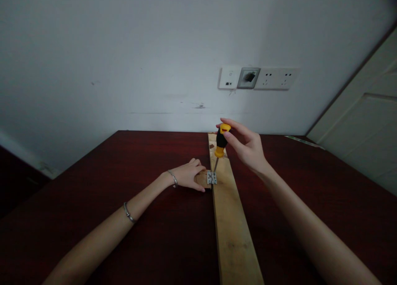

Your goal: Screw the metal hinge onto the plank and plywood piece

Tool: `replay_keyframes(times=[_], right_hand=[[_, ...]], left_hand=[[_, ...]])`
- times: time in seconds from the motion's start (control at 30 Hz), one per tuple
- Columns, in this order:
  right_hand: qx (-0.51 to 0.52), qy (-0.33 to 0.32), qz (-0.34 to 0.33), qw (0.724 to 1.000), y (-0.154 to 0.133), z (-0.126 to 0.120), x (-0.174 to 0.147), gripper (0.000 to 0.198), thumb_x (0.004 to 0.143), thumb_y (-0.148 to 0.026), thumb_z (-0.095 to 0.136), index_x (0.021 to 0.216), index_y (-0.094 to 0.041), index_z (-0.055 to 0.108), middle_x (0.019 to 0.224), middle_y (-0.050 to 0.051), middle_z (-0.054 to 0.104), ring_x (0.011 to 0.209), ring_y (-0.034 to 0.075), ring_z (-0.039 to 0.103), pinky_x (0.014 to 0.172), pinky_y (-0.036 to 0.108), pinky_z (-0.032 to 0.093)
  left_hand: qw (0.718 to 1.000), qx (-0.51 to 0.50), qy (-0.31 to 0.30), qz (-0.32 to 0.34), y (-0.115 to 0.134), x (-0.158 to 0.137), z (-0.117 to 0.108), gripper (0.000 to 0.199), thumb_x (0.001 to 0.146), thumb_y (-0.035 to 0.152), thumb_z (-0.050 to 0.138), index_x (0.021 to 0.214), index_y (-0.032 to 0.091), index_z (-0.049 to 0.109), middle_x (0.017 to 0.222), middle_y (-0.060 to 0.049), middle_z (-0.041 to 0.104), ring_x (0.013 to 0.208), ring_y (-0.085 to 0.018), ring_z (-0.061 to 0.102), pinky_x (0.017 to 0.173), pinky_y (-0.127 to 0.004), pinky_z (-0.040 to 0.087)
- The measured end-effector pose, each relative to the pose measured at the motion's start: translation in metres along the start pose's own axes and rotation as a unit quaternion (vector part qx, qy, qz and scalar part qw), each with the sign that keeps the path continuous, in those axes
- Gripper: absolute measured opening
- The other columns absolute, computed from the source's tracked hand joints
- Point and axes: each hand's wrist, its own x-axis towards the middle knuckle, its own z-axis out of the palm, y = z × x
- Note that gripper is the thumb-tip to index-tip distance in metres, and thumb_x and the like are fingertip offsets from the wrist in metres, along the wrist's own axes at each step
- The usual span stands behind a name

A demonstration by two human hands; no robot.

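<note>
Right hand (249, 148) holding screwdriver (221, 139) to hinge (211, 177)

The right hand is grasping the screwdriver by its black-and-yellow handle. The shaft is leaning, its tip pointing down at the hinge's right leaf; seating in a screw cannot be confirmed. The left hand (187, 174) is gripping a small wooden piece (202, 179) between thumb and fingers; two bracelets (173, 179) are encircling that arm. The hinge is bridging the small wooden piece and a long wooden board (233, 219), which is running from the desk's (149, 153) far edge towards its near side. A patterned strip (304, 141) is lying by the far right corner. Beyond the far edge, a wall (155, 49) is carrying sockets (274, 79).
</note>
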Motion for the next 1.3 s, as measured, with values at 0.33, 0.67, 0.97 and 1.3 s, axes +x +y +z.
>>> replay_keyframes(times=[0.33, 0.67, 0.97, 1.3], right_hand=[[0.008, -0.008, -0.005, 1.000, -0.0004, -0.0004, -0.0015, 0.029, 0.084, -0.033, 0.059, 0.112, -0.031, 0.063, 0.120, 0.002, 0.060, 0.102, 0.019, 0.061, 0.091, 0.040, 0.050], [-0.032, 0.043, -0.026, 0.998, -0.0004, 0.0022, 0.0013, 0.025, 0.077, -0.030, 0.069, 0.101, -0.028, 0.066, 0.100, 0.001, 0.067, 0.093, 0.017, 0.062, 0.084, 0.035, 0.053], [0.044, -0.005, 0.004, 0.999, -0.0013, -0.0006, -0.0021, 0.028, 0.088, -0.030, 0.053, 0.114, -0.032, 0.063, 0.121, 0.001, 0.063, 0.105, 0.020, 0.062, 0.097, 0.045, 0.046], [-0.033, 0.059, -0.031, 0.997, 0.0047, 0.0018, 0.0018, 0.026, 0.073, -0.029, 0.073, 0.098, -0.029, 0.065, 0.096, 0.000, 0.063, 0.086, 0.016, 0.059, 0.079, 0.033, 0.051]], left_hand=[[1.000, -0.003, 0.006, -0.001, -0.0001, -0.0001, 0.0008, 0.075, 0.066, 0.062, 0.069, 0.123, 0.016, 0.051, 0.108, -0.009, 0.045, 0.102, -0.026, 0.043, 0.093, -0.037, 0.039], [1.000, -0.005, 0.000, -0.007, 0.0021, -0.0005, -0.0007, 0.074, 0.067, 0.060, 0.069, 0.124, 0.016, 0.050, 0.109, -0.009, 0.045, 0.103, -0.026, 0.043, 0.093, -0.036, 0.039], [1.000, -0.003, -0.001, -0.010, 0.0029, -0.0005, -0.0020, 0.074, 0.066, 0.061, 0.069, 0.123, 0.015, 0.051, 0.108, -0.009, 0.045, 0.103, -0.026, 0.042, 0.093, -0.035, 0.039], [1.000, 0.000, -0.003, -0.011, 0.0035, -0.0013, -0.0024, 0.075, 0.067, 0.060, 0.069, 0.124, 0.014, 0.051, 0.109, -0.010, 0.045, 0.104, -0.026, 0.042, 0.094, -0.035, 0.040]])
